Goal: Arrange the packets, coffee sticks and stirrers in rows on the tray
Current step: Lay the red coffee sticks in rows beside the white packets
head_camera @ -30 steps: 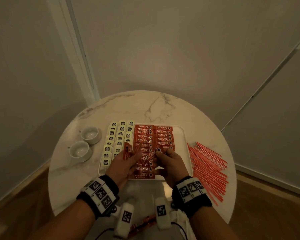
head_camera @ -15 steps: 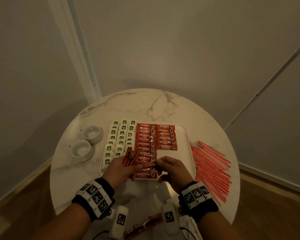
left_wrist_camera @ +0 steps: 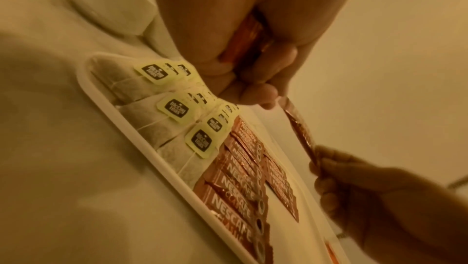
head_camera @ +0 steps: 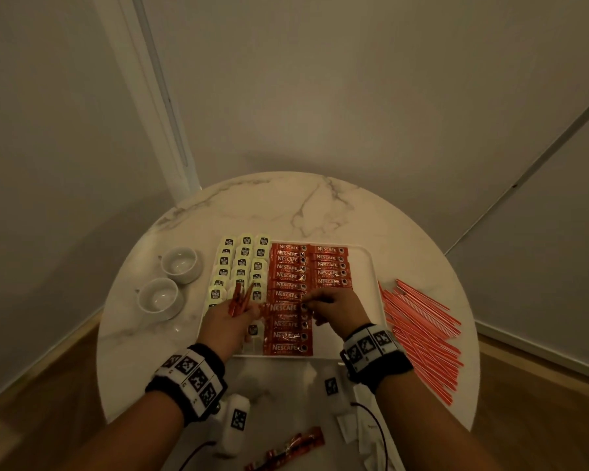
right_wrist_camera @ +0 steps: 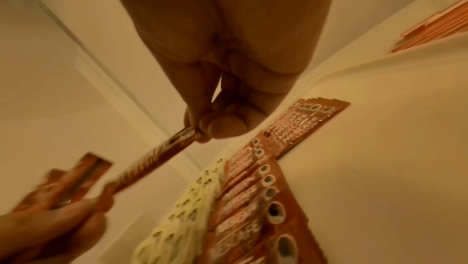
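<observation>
Head view shows how much of the job is behind me: the white tray on the round marble surface already carries three rows of tea packets along its left side, a full row of coffee sticks beside them, and a shorter second row that reaches only partway toward me. My left hand is curled round a small bundle of spare sticks, and my right hand pinches one end of a single stick, which hangs in the air above the tray between my two hands; the left fingertips seem to touch its other end. I judge this stick is meant for the short second row. Left to do, as I see it: fill that row from the bundle, then bring in the red stirrers, which all lie loose on the surface to the right of the tray, none yet on it. Two white cups stand off to the left.
</observation>
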A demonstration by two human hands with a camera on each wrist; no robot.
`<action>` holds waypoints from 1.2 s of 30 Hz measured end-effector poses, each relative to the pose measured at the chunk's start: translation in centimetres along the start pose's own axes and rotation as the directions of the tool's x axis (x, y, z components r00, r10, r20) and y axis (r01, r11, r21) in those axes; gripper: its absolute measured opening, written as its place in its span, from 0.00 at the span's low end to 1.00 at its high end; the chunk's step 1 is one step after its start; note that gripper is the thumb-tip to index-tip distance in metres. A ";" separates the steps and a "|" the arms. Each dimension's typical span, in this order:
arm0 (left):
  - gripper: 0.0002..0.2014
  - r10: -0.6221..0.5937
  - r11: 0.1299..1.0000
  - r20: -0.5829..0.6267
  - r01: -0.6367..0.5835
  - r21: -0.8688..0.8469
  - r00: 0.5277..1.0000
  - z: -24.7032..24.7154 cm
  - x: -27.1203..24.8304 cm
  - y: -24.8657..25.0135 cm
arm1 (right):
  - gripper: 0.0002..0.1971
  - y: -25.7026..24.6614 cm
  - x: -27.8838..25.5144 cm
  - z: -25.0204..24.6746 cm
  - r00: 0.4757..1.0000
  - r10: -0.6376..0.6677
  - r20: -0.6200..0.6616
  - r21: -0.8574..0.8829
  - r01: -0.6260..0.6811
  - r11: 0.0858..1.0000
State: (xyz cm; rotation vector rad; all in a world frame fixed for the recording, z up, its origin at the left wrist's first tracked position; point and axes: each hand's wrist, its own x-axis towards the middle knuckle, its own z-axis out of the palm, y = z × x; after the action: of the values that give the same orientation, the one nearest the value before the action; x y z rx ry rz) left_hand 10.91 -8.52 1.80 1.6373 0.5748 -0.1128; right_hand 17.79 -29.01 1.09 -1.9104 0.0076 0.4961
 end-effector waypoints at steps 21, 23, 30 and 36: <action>0.04 -0.100 0.985 0.005 0.100 -0.142 0.995 -1.2 0.6 -1.4 | 0.03 2.6 6.4 1.4 0.970 0.178 -0.165 -0.182 -0.207 0.961; 0.04 -0.106 0.984 0.021 0.108 -0.142 0.994 -1.2 0.5 -1.4 | 0.03 2.6 6.5 1.4 0.970 0.177 -0.165 -0.195 -0.208 0.958; 0.05 -0.129 0.965 0.143 0.157 -0.210 0.981 -0.9 0.1 -0.3 | 0.05 1.6 5.5 1.0 0.958 0.120 -0.261 -0.147 -0.162 0.976; 0.13 -0.096 0.858 0.410 0.284 -0.427 0.907 0.0 -0.9 1.1 | 0.05 -1.6 0.6 2.2 0.992 0.033 0.120 0.250 -0.063 0.966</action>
State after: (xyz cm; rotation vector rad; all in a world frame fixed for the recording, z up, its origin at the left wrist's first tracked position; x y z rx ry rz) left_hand 10.61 -8.82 3.18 1.0307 0.4240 -0.3963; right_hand 17.97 -26.25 1.67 -1.6324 0.0406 0.6082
